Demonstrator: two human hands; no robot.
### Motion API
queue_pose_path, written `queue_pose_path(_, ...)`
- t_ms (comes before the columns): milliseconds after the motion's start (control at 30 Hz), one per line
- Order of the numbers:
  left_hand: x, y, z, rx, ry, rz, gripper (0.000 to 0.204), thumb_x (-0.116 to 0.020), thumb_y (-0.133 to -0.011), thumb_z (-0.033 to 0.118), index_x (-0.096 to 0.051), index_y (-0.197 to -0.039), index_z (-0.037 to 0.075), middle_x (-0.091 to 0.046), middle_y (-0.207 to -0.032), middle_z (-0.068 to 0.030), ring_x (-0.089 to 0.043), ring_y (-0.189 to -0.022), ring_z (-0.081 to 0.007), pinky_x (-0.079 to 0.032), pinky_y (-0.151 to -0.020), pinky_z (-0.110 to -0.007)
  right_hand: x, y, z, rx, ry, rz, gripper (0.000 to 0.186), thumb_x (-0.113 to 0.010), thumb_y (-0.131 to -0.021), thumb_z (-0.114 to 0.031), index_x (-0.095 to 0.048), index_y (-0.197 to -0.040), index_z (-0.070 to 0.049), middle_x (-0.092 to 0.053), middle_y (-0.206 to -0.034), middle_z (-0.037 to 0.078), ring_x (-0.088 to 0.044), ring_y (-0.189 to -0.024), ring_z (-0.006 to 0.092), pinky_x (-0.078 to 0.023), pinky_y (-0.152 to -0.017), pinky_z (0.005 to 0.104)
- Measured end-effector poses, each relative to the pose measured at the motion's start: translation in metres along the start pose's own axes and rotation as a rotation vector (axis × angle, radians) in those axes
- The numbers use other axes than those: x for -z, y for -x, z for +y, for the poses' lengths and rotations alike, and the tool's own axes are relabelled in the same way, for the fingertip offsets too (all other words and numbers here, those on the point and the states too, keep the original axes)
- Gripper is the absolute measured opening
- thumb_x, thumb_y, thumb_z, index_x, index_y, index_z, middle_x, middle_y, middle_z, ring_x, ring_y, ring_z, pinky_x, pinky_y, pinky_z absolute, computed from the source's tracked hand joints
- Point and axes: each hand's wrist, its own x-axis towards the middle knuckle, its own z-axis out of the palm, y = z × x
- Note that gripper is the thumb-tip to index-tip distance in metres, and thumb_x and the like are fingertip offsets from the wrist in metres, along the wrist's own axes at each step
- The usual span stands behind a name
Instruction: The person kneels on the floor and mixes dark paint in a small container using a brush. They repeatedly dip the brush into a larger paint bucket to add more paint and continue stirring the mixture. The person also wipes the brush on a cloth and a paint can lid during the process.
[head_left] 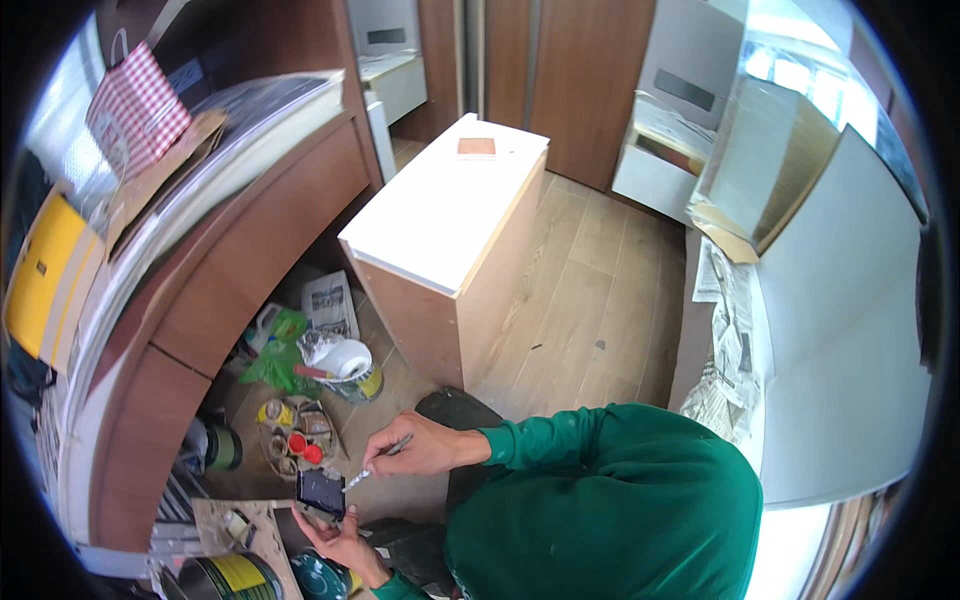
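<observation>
Board (265, 520) lies left of the left hand (345, 550), and a can (238, 578) stands by it, nearer the body; both are within easy reach, which may be why they sit low and close. Green bag (285, 350) is well beyond that hand, beside the bucket (375, 382). Pots (298, 442), one with a red top, are bunched just past it, probably so that none is far off.

The black tray (321, 491) is at the left hand's fingertips, gripped by its near end, thumb at one side and fingers at the other. That hold seems meant to keep it steady while leaving its upper face uncovered.

To the right, the tool (397, 446) is pinched in the right hand (428, 447) between thumb and fingers, slanting down and left. The pen-like hold presumably gives fine control. Its pale tip reaches the tray's right edge; whether they touch, I cannot tell.

Beyond the right hand, well apart, the white tabletop (440, 220) carries a brown tile (477, 148), perhaps out of the way. Newspaper (725, 310) lies far to its right, likely as cover.
</observation>
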Motion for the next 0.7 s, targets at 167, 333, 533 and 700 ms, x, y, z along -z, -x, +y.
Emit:
queue_pose_path(167, -0.011, -0.004, 0.007, -0.001, 0.102, -0.035, 0.102, -0.063, -0.074, -0.028, -0.034, -0.164, 0.009, -0.053, -0.151, -0.0174, -0.057, -0.130, -0.0258, -0.049, -0.102, -0.033, 0.008, 0.005, -0.005, 0.068, -0.044, 0.074, 0.016, -0.071, -0.090, -0.012, -0.077, -0.097, 0.001, -0.078, -0.083, 0.009, -0.072, -0.076, 0.0136, -0.057, -0.072, 0.0306)
queue_pose_path(333, -0.019, -0.002, 0.020, -0.094, -0.007, -0.098, 0.090, -0.066, -0.083, -0.013, -0.033, -0.164, 0.008, -0.058, -0.145, -0.0198, -0.061, -0.124, -0.0287, -0.050, -0.103, -0.046, 0.004, 0.005, -0.008, 0.109, 0.014, 0.033, 0.017, -0.071, -0.094, -0.010, -0.077, -0.106, 0.000, -0.078, -0.091, 0.008, -0.072, -0.084, 0.0103, -0.056, -0.075, 0.0280)
queue_pose_path(533, -0.015, -0.011, 0.016, -0.036, 0.318, -0.078, 0.086, -0.084, -0.081, -0.006, -0.045, -0.157, 0.003, -0.067, -0.103, -0.0127, -0.056, -0.082, -0.0190, -0.056, -0.093, -0.037, 0.008, 0.011, -0.002, 0.097, -0.046, 0.105, 0.016, -0.070, -0.090, -0.011, -0.077, -0.101, -0.001, -0.078, -0.087, 0.009, -0.072, -0.079, 0.0125, -0.055, -0.075, 0.0318)
queue_pose_path(700, -0.016, -0.012, 0.009, -0.264, -0.143, -0.083, 0.080, -0.083, -0.084, -0.002, -0.049, -0.155, 0.002, -0.059, -0.090, -0.0057, -0.044, -0.071, -0.0171, -0.051, -0.075, -0.035, 0.005, 0.015, -0.001, 0.114, -0.041, 0.040, 0.016, -0.071, -0.092, -0.011, -0.077, -0.104, -0.001, -0.078, -0.089, 0.007, -0.072, -0.082, 0.0110, -0.055, -0.076, 0.0299)
